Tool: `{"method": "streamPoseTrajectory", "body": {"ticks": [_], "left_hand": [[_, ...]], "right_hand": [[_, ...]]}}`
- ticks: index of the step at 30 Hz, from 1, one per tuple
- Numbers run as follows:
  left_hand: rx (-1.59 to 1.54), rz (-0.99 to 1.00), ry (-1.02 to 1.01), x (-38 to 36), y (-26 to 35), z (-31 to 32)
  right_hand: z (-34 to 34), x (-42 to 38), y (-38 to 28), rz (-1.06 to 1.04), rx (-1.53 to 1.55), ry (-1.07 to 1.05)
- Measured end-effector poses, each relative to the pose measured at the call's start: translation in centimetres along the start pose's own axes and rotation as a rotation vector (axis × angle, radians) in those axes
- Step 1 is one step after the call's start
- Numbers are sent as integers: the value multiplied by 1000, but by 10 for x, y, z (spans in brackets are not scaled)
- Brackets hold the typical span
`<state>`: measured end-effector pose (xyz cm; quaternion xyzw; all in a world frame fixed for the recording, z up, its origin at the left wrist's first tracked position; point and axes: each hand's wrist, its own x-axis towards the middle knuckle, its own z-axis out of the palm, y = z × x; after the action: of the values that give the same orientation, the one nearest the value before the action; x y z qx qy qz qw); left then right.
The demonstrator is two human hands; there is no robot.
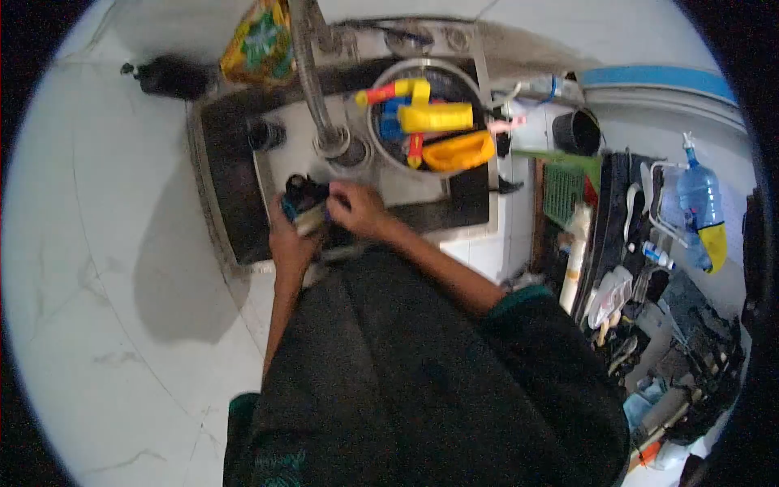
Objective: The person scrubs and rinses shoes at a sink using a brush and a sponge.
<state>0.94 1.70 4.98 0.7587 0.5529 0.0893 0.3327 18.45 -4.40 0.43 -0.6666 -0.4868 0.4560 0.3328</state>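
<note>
Over the near left part of the sink [454, 213], my left hand [290, 242] is closed around a small dark object with pale and teal parts [307, 195]; its kind is too blurred to make out. My right hand [359, 209] is at the object's right side, its fingers bent together in a pinch. What they hold there, if anything, is hidden. Just beyond both hands, the hose-like tap [312, 89] ends above a round, pale-rimmed thing in the sink.
A metal bowl [475, 75] in the sink's far right holds several yellow, red and blue plastic items [434, 118]. A dark cup [266, 134] stands at the left. Right of the sink are a dark pot [576, 132], a green basket [561, 191] and a blue bottle [699, 195].
</note>
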Motion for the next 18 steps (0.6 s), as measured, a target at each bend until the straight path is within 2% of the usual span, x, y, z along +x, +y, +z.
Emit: {"method": "streamPoseTrajectory", "body": {"ticks": [2,3,6,7,10,11,13,14,16,17,18], "left_hand": [[-13,-71,-69,-5,12,-3],[-21,-93,-90,1,24,-6],[-103,-144,-116,2,22,-8],[-139,-152,-118,-1,19,-7],[-90,-86,-115,0,29,-6],[-127,-52,-78,5,28,-6],[-193,-1,-21,6,21,-7],[-99,-48,-14,5,23,-7],[93,-136,6,4,28,-5],[-24,-152,-22,7,12,-2],[32,-75,-46,10,15,-7]], "right_hand": [[6,15,26,119,-127,8],[-2,21,22,210,-186,-104],[-7,10,-10,-66,36,67],[8,14,3,-89,3,175],[-5,31,6,126,-51,27],[-10,31,-2,103,-27,5],[-1,29,-11,143,151,204],[3,32,-16,161,247,307],[14,43,-20,309,433,376],[20,48,-19,384,526,410],[26,52,-14,460,618,443]]}}
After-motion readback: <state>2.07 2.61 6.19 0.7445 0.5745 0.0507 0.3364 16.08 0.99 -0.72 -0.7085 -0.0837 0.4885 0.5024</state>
